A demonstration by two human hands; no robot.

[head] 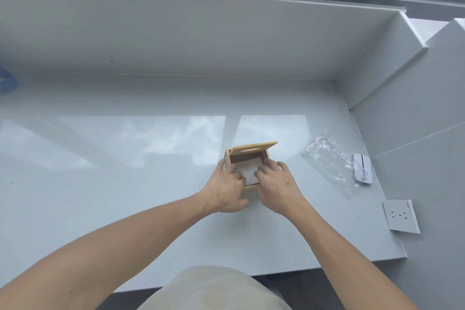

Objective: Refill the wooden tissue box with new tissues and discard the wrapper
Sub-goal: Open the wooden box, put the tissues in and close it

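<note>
A small wooden tissue box (230,156) stands on the glossy white counter, its slotted lid (254,146) slid back at the far side. A stack of white tissues (249,171) lies inside the open box. My left hand (227,189) grips the box's near left corner, thumb on the front and fingers over the rim onto the tissues. My right hand (275,184) rests its fingers on the tissues at the right side. A clear plastic wrapper (329,158) lies flat on the counter to the right, apart from both hands.
A white mouse-like device (362,168) lies beyond the wrapper near the right wall. A wall socket (400,215) sits on the right wall. A blue object (7,82) shows at the far left edge. The counter's front edge (276,270) runs below my arms.
</note>
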